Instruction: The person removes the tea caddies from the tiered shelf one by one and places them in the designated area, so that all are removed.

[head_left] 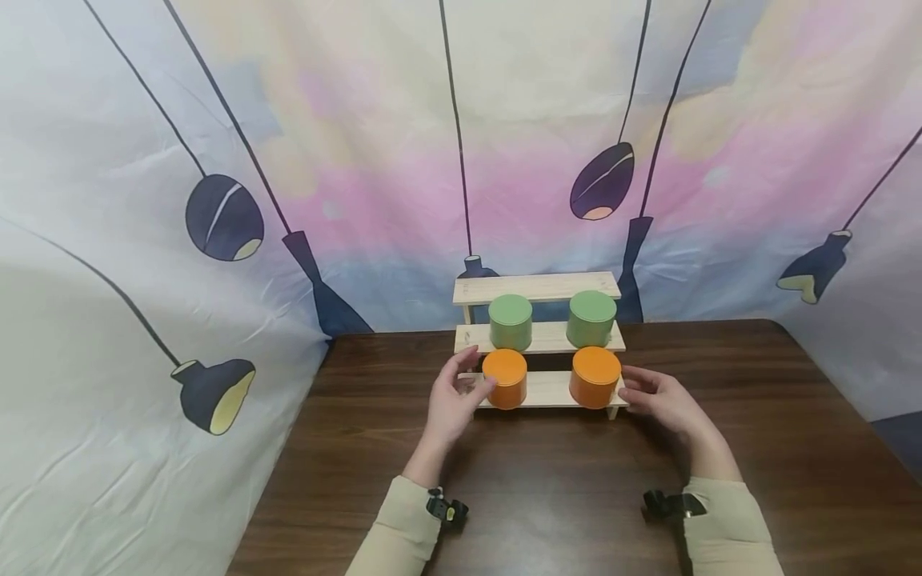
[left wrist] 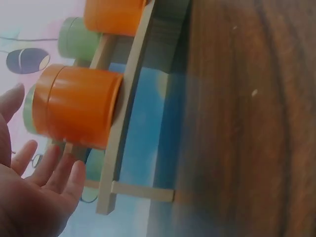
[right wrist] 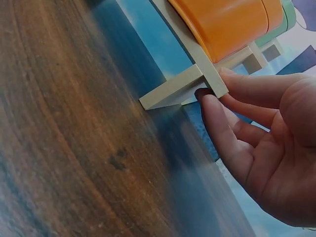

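Observation:
A three-step wooden rack [head_left: 551, 390] stands at the back of the table. Two orange tins, the left one [head_left: 505, 379] and the right one [head_left: 595, 378], sit on its lowest step. On the middle step are two green tins, left [head_left: 511, 322] and right [head_left: 592, 319]. Beside the left orange tin, my left hand [left wrist: 37, 190] is held with fingers spread, gripping nothing; a small gap shows in the left wrist view. My right hand [right wrist: 261, 133] pinches the right end of the lowest step between thumb and fingers, next to the right orange tin.
The rack's top step [head_left: 536, 286] bears no tin. A patterned cloth [head_left: 403, 160] with printed lamps hangs directly behind the rack and along the sides. The dark wooden table [head_left: 555, 496] extends toward me. Each wrist wears a small black camera, such as the left one [head_left: 448, 510].

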{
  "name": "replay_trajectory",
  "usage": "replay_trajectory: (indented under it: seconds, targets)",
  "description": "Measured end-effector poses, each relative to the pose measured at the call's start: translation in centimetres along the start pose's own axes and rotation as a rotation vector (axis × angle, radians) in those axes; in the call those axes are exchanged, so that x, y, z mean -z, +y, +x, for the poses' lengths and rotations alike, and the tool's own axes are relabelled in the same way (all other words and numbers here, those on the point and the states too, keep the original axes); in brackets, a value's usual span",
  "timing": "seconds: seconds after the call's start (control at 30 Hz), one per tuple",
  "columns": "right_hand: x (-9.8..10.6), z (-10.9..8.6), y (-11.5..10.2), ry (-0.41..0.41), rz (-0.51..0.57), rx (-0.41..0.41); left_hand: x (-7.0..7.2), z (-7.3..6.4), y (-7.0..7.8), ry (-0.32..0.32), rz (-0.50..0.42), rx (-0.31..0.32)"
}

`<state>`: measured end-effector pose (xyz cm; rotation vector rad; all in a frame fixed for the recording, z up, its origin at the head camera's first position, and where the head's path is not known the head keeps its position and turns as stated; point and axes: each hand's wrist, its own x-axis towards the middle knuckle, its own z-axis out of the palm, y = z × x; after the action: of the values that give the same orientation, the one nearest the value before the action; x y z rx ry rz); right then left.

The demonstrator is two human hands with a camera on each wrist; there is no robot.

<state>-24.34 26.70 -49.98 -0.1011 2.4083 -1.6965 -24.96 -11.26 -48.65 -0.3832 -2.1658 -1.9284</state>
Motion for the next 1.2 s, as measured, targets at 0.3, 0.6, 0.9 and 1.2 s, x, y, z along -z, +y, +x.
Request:
replay_trajectory:
  seconds: [0.3,0.6,0.9,1.2]
  targets:
    - [-0.2,0.0,0.8,0.020,0.034,-0.010,-1.4,-0.7,-0.7,-0.095,0.073,0.042]
    - [-0.2,-0.3,1.0,0.028,0.077,-0.017,-2.0,-0.7,-0.9,-0.090,0.088,0.087]
    - [-0.3,0.1,0.5,0.032,0.087,-0.032,-2.1,-0.6,-1.0,-0.077,0.088,0.075]
    - [-0.4,0.2,0.5,0.031,0.085,-0.039,-2.0,-0.6,-1.0,-0.070,0.096,0.047]
